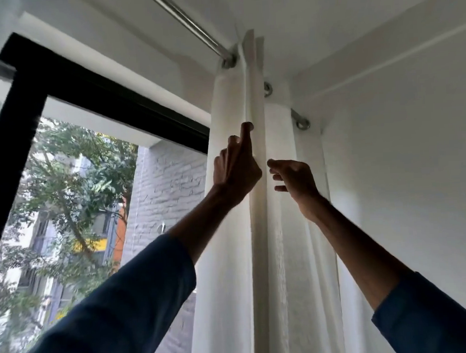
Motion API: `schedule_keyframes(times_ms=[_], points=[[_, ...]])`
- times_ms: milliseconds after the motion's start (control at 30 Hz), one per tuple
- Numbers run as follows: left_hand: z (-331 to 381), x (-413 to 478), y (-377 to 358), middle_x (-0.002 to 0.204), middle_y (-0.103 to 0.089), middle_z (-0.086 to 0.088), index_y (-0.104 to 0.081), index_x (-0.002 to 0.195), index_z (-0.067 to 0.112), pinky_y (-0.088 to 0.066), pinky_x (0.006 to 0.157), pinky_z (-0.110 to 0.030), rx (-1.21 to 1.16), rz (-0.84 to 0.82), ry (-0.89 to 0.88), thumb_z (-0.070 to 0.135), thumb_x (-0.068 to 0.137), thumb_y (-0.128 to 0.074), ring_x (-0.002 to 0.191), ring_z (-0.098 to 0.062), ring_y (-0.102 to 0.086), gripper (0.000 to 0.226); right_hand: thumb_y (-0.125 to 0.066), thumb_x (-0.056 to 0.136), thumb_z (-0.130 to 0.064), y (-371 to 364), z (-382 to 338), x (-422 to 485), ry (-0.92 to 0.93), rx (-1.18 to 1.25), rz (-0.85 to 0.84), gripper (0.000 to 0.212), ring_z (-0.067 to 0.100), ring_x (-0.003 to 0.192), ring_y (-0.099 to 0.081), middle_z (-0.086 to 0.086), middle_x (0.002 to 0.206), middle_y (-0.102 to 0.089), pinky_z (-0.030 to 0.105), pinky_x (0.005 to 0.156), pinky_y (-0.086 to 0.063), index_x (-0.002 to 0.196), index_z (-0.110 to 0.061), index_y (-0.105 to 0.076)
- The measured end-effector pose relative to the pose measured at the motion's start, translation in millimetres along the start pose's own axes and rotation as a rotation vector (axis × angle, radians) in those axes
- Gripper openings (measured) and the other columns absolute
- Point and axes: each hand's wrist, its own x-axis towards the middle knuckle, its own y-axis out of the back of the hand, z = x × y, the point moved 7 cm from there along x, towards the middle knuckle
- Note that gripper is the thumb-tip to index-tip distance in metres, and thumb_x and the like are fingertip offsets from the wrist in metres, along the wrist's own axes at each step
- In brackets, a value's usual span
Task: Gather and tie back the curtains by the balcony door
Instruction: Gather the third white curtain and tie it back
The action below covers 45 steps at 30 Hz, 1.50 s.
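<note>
Far left there's a thick matte black door frame [24, 88] w/ square edges, and thru the glass [63, 186] you get leafy trees [70, 164] (blurry) plus a pale grey brick wall [167, 185] w/ a rough blocky texture. Up top a shiny round metal rod [187, 22] runs diagonally toward the corner. The curtain [221, 231] hangs off it by silver ring grommets [229, 62]. It's white, a slightly woven-looking fabric, bunched up into tall vertical folds betw the door frame and the room corner, so it's already pushed over to the right side of the door. Left hand [235, 170] is raised against the middle fold, index finger [247, 133] straight up along the fold's edge, other fingers curled in. The thumb is hidden, so I can't tell if it's actually pinching the fabric or just pressing on it. Right hand [295, 180] is just beside it, on the other side of that fold, fingers loose and half bent, pointing left, grasping nothing afaict, close in front of the cloth. Both arms come up from the bottom in dark blue sleeves [112, 320], pushed back off the forearms. Far right is a plain smooth white wall [401, 138].
</note>
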Motion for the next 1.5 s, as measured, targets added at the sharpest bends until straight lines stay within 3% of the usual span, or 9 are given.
schedule_keyframes(times_ms=[167, 333, 467, 633, 733, 1000, 1233, 1400, 1500], points=[[-5, 39, 0, 0.101, -0.063, -0.009, -0.052, 0.118, 0.014, -0.048, 0.066, -0.038, 0.180, -0.087, -0.045, 0.012, 0.082, -0.061, 0.081, -0.031, -0.063, 0.038, -0.055, 0.087, -0.071, -35, -31, 46, 0.066, -0.091, 0.021, 0.054, 0.009, 0.078, -0.060, -0.005, 0.084, -0.063, 0.025, 0.065, -0.050, 0.091, -0.018, -0.061], [-22, 68, 10, 0.104, -0.067, -0.008, -0.065, 0.103, 0.012, -0.053, 0.078, -0.038, 0.252, -0.139, 0.049, 0.008, 0.073, -0.065, 0.097, -0.031, -0.065, 0.030, -0.056, 0.096, -0.049, -50, -55, 72, 0.211, -0.213, 0.158, 0.046, 0.028, 0.103, -0.065, 0.011, 0.112, -0.069, 0.034, 0.083, -0.052, 0.113, -0.006, -0.063], [-34, 80, 23, 0.111, -0.066, -0.012, -0.063, 0.111, 0.011, -0.050, 0.087, -0.037, 0.454, -0.134, 0.068, 0.010, 0.072, -0.064, 0.106, -0.035, -0.062, 0.039, -0.047, 0.102, -0.033, -42, -50, 85, 0.278, -0.276, 0.260, 0.034, 0.038, 0.108, -0.062, 0.018, 0.111, -0.068, 0.038, 0.085, -0.047, 0.106, -0.003, -0.063], [-60, 86, 55, 0.114, -0.068, -0.014, -0.063, 0.114, 0.011, -0.052, 0.092, -0.041, 0.605, -0.038, 0.112, 0.013, 0.071, -0.064, 0.109, -0.037, -0.062, 0.044, -0.057, 0.099, -0.026, -38, -59, 77, 0.536, -0.393, 0.342, 0.057, 0.032, 0.126, -0.053, 0.014, 0.141, -0.054, 0.042, 0.099, -0.046, 0.150, -0.011, -0.036], [-62, 91, 76, 0.119, -0.067, -0.012, -0.063, 0.119, 0.015, -0.050, 0.095, -0.040, 0.645, 0.010, 0.109, 0.011, 0.073, -0.062, 0.114, -0.036, -0.060, 0.046, -0.067, 0.093, -0.024, -44, -76, 70, 0.752, -0.494, 0.440, 0.038, 0.030, 0.119, -0.053, 0.012, 0.136, -0.052, 0.041, 0.083, -0.055, 0.128, -0.012, -0.057], [-84, 89, 176, 0.117, -0.065, -0.016, -0.065, 0.116, 0.021, -0.046, 0.099, -0.042, 0.740, 0.188, 0.229, 0.012, 0.075, -0.060, 0.114, -0.039, -0.058, 0.043, -0.072, 0.077, -0.003, -55, -104, 86, 0.714, -0.555, 0.463, 0.005, 0.035, 0.104, -0.052, 0.012, 0.106, -0.057, 0.037, 0.077, -0.042, 0.076, -0.006, -0.068], [-74, 78, 246, 0.107, -0.069, -0.014, -0.068, 0.108, 0.025, -0.047, 0.093, -0.044, 0.797, 0.365, 0.256, 0.008, 0.070, -0.060, 0.104, -0.041, -0.061, 0.042, -0.062, 0.090, -0.007, -87, -125, 80, 0.677, -0.390, 0.373, 0.008, 0.033, 0.099, -0.056, 0.013, 0.097, -0.061, 0.035, 0.079, -0.043, 0.087, -0.004, -0.068], [-61, 79, 247, 0.109, -0.071, -0.004, -0.069, 0.105, 0.032, -0.049, 0.091, -0.037, 0.778, 0.211, 0.248, 0.013, 0.067, -0.060, 0.105, -0.034, -0.063, 0.043, -0.056, 0.089, -0.008, -108, -149, 73, 0.518, -0.146, 0.251, 0.021, 0.031, 0.084, -0.062, 0.012, 0.085, -0.068, 0.027, 0.065, -0.026, 0.068, -0.009, -0.054], [-56, 79, 245, 0.102, -0.072, 0.002, -0.071, 0.099, 0.033, -0.052, 0.086, -0.032, 0.744, 0.153, 0.226, 0.018, 0.070, -0.063, 0.100, -0.026, -0.066, 0.034, -0.058, 0.086, -0.010, -129, -170, 69, 0.473, -0.053, 0.171, 0.013, 0.032, 0.091, -0.066, 0.012, 0.093, -0.072, 0.024, 0.066, -0.029, 0.083, -0.006, -0.070]])
